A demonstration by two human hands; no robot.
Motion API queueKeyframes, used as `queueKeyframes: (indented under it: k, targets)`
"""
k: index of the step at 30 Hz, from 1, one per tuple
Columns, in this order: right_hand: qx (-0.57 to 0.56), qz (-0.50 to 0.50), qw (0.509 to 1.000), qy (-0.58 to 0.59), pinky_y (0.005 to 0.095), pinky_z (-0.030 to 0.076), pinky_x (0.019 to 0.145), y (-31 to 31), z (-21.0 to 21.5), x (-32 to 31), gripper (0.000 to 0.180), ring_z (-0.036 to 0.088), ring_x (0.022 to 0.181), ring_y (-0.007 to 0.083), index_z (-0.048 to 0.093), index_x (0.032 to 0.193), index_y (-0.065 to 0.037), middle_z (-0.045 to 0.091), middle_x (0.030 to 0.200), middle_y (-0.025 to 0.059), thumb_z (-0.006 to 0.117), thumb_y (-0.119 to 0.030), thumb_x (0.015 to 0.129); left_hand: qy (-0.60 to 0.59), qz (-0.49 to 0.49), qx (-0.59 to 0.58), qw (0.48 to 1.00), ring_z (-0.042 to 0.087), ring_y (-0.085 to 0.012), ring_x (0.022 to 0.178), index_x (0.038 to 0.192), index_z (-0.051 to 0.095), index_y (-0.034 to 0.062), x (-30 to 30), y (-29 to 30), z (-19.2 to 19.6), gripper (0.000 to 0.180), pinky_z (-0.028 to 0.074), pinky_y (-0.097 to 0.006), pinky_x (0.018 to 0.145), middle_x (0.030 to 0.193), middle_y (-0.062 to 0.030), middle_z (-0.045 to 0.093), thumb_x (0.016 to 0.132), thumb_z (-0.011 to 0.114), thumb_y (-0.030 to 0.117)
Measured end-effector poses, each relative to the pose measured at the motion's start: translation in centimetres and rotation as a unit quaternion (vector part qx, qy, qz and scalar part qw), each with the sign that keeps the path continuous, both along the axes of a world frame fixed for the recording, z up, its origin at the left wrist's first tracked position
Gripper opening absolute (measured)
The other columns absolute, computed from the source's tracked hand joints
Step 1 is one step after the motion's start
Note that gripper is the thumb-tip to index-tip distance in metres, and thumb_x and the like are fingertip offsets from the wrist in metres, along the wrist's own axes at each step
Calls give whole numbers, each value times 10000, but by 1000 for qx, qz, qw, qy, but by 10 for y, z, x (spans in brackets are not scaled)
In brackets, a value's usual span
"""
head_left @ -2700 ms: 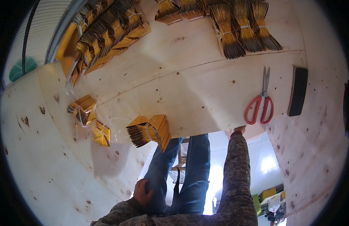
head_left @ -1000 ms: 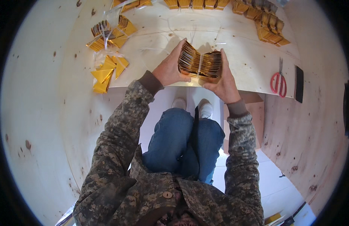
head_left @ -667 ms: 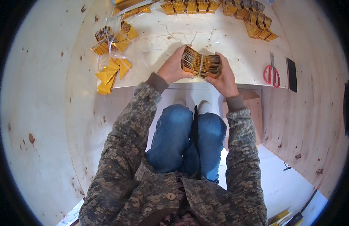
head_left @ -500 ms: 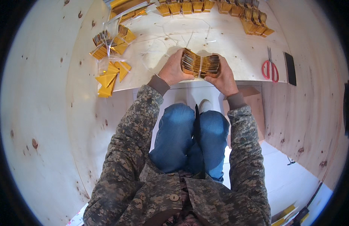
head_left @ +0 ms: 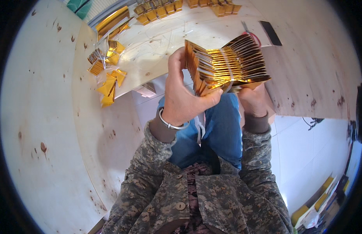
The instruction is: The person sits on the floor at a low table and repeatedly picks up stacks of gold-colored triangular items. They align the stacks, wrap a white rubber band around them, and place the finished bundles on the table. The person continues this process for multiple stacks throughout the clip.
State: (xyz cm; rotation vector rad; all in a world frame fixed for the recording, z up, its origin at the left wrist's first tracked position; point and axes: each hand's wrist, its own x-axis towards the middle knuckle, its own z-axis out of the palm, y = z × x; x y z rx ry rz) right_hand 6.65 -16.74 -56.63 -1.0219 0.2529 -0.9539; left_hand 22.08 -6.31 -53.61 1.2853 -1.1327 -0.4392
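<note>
Gold foil sheets, pleated and stacked into a fanned bundle [head_left: 233,62], occupy the upper centre of the frame, raised between both hands. A pale band [head_left: 229,66] girdles the bundle at its narrow waist, and the ends flare outward. The left hand [head_left: 184,91], partly closed, grips the left end, its thumb laid along the lower edge; a silver-coloured bracelet [head_left: 171,125] circles that wrist. The right hand [head_left: 254,99] lies under the right end; its fingers are largely hidden, so how far they curl cannot be told. Behind, the pale wooden surface [head_left: 144,64] extends across the upper frame. Near its left edge are a tied gold cluster [head_left: 97,67] and, just below, folded gold pieces [head_left: 107,89] with clear plastic. Similar banded bundles [head_left: 159,11] line the top of the frame. Upper right: red-handled scissors [head_left: 258,39], partly covered by the held bundle, beside a dark rectangular slab [head_left: 271,33]. Camouflage sleeves [head_left: 149,154] and blue jeans [head_left: 224,134] appear at the lower centre.
</note>
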Motion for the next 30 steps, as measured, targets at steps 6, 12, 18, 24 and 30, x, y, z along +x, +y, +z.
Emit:
queueKeyframes:
  k: [6, 12, 18, 24, 30]
  targets:
    - [171, -61, 966, -183, 493, 308, 1135, 89, 2, -14, 1012, 380, 1362, 285, 375, 1449, -101, 420, 1475, 74, 659, -735, 713, 44, 38, -75, 995, 520, -277, 1141, 1333, 335, -38, -70, 29, 2, 944, 420, -377, 996, 1228, -173, 491, 583, 876, 154]
    - [252, 84, 889, -374, 523, 332, 1128, 103, 12, -33, 943, 438, 1303, 377, 306, 1462, -35, 410, 1439, 219, 386, -762, 867, -276, 78, -104, 952, 535, -281, 1120, 1282, 450, 74, -104, 73, 2, 916, 335, -476, 1038, 1211, -98, 533, 504, 915, 211]
    - [224, 180, 869, -402, 502, 372, 1111, 114, 14, -40, 624, 527, 1223, 343, 325, 1452, -47, 568, 1277, 159, 468, -436, 986, -350, 93, -177, 915, 547, -202, 1104, 1254, 492, 220, -120, 91, 1, 663, 288, -469, 1074, 1238, -27, 579, 688, 838, 224]
    - [152, 191, 849, -468, 467, 336, 1145, 116, 5, -34, 438, 509, 1248, 319, 401, 1393, -65, 575, 1231, 108, 441, -289, 1018, -382, 99, -193, 898, 563, -177, 1095, 1210, 512, 275, -123, 98, -5, 474, 284, -463, 1101, 1229, 25, 598, 810, 758, 206]
    - [161, 243, 818, -496, 515, 308, 1150, 111, -7, -33, 426, 455, 1304, 362, 398, 1399, -66, 491, 1396, 140, 405, -279, 1031, -337, 85, -167, 923, 547, -181, 1122, 1228, 511, 262, -124, 97, -6, 503, 288, -464, 1087, 1233, 3, 596, 801, 773, 215]
